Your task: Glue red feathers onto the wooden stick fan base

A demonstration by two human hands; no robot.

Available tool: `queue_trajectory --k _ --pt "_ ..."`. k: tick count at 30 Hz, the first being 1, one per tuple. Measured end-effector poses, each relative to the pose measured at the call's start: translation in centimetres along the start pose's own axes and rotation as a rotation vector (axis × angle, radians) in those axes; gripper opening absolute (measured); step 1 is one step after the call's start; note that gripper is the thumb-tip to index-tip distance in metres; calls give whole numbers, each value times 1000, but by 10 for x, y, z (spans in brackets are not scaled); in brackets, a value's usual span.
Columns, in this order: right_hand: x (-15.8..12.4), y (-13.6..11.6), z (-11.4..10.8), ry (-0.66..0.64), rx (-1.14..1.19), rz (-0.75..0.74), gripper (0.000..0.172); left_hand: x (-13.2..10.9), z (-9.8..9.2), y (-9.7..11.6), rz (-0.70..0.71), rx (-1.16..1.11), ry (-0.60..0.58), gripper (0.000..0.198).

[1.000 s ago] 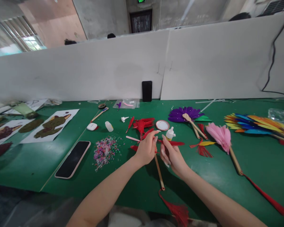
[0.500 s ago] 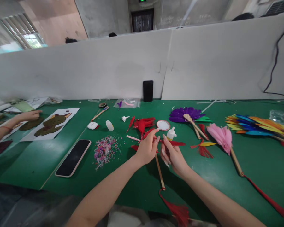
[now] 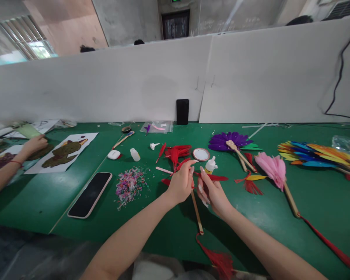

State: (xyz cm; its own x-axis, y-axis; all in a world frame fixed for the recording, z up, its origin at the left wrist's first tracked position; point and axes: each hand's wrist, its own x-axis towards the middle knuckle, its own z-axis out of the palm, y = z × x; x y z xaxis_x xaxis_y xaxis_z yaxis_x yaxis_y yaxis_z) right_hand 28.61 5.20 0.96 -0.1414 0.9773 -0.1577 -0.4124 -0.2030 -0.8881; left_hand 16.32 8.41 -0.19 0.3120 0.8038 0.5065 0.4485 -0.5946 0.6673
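In the centre my left hand (image 3: 180, 182) and my right hand (image 3: 212, 194) face each other, fingertips nearly meeting. A red feather (image 3: 218, 177) sticks out to the right from between my right thumb and fingers. The fingers of my left hand are bent together, and what they hold is hidden. Below them lies a wooden handle (image 3: 196, 214) with a red tassel (image 3: 221, 262) at its lower end. The handle's upper end disappears behind my hands, among red feathers. A bunch of red feathers (image 3: 175, 155) lies just beyond. A white glue bottle (image 3: 211, 165) stands behind my right hand.
Left are colourful bits (image 3: 130, 186), a phone (image 3: 90, 194) and a small bottle (image 3: 135, 154). Right lie a purple feather fan (image 3: 226, 140), a pink feather fan (image 3: 271, 169) and multicoloured feathers (image 3: 312, 153). A co-worker's hand (image 3: 36, 146) is beside a picture (image 3: 65, 153). A white partition (image 3: 105, 89) stands behind.
My hands stay almost in place; the left fingers have shifted slightly. The co-worker's hand has moved a little left and down.
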Motion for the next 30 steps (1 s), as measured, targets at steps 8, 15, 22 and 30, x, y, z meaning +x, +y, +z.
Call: queue_trajectory --k 8,15,22,30 --pt "1 -1 0 11 -2 -15 54 0 1 -1 18 -30 -5 32" --pt "0 -2 2 27 11 -8 53 -1 1 -3 32 -37 -3 31" --pt "2 -1 -1 49 -29 -28 53 -1 0 -3 -3 -60 -5 30" --pt "4 6 -8 65 -217 -147 50 1 -2 2 -3 -46 -18 27"
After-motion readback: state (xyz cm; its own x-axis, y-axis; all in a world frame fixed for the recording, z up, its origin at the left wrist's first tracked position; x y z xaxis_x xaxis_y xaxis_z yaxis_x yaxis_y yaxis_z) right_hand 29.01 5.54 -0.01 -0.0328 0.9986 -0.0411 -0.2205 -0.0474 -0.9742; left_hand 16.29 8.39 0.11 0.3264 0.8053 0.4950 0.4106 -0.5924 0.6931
